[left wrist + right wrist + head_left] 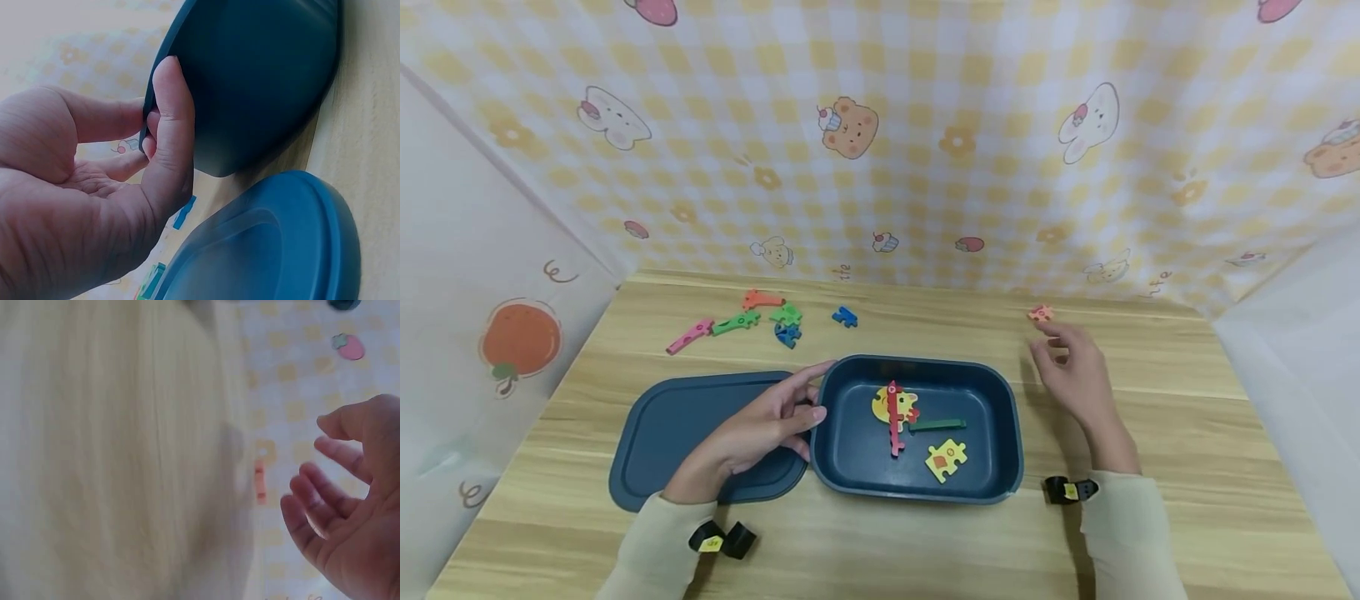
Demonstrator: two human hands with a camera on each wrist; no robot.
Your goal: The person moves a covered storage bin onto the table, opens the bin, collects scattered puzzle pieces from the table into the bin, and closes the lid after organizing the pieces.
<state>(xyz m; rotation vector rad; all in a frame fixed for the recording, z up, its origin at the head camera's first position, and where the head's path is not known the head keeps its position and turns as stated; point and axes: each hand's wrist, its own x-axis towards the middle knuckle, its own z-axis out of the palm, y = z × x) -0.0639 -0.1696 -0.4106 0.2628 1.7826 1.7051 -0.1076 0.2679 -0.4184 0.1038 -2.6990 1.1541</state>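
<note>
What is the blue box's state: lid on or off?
Off: the lid lies on the table beside the box, leaving the pieces inside visible.

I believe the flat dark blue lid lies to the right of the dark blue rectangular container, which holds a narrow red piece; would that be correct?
Not quite: the head view shows the dark blue lid to the left of the dark blue container, which does hold the narrow red piece.
</note>
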